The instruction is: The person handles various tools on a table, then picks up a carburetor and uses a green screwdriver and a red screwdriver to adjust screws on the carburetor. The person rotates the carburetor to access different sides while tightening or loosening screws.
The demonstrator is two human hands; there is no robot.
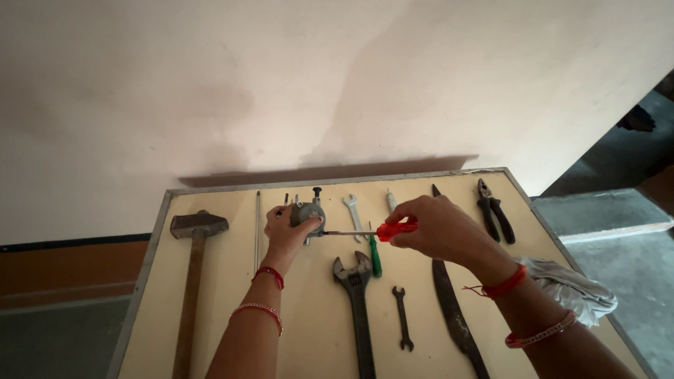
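Head view: your left hand (286, 231) grips metal part (307, 212), frame ctr; right hand (435, 228) pinches red screwdriver (379, 230), tip at part. Wrench (357, 295) lies just below on table (232, 351).

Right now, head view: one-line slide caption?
Left hand steadies a small grey metal part while right hand drives a red-handled screwdriver into it, hand tools laid around.

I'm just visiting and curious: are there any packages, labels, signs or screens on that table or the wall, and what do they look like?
None in view: the wall is plain and bare, and the table carries only loose tools.
Nearest to it: the left hand grips a small grey metal part, the right hand a red-handled screwdriver; neither shows a label.
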